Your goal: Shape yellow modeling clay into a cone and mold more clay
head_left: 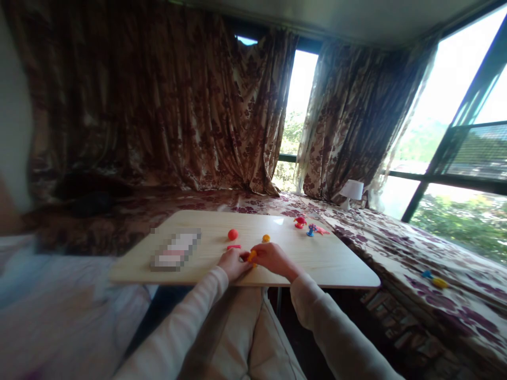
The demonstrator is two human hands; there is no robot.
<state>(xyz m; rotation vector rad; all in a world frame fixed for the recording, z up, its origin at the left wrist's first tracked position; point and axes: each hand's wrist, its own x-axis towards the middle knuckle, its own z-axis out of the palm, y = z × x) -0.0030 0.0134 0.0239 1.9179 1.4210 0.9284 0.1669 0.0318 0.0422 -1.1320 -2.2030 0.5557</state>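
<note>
Near the front edge of the light wooden table [214, 272], my left hand [233, 264] and my right hand [275, 259] come together. Between their fingertips is a small orange-yellow piece [252, 255], gripped by both; its exact kind is too small to make out. Just beyond my left hand lies a short red stick-like piece [233, 247]. Farther back is a round red ball [232, 234]. A small yellow round object [266, 238] sits just past my right hand.
Red [300, 222] and blue [311, 230] toy figures stand at the table's back right beside a pinkish-red piece [321, 231]. A blurred rectangular item [176, 249] lies at the left. Blue and yellow pieces [439, 283] and a white lamp [351, 190] rest on the flowered cover.
</note>
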